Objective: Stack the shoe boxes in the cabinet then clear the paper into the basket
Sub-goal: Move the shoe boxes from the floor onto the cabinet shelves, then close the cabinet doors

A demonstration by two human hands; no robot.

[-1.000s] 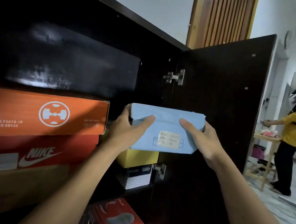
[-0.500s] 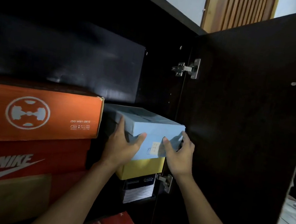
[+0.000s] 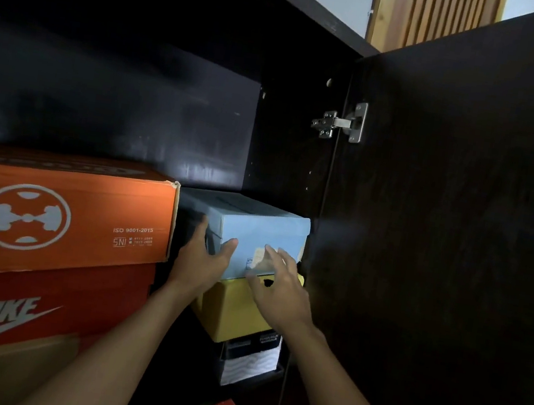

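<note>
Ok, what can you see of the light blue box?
The blue box is pale cardboard with a lid and a small label on its front end, partly hidden. It sits level on the yellow box in the cabinet, right of the orange box. The left grip holds its left front corner; the right grip, blurred, fingers spread, lies at its front.

Pale blue shoe box [image 3: 254, 231] sits level atop a yellow box [image 3: 232, 311] inside the dark cabinet [image 3: 136, 96], three o'clock of the orange box [image 3: 58, 223].
</note>
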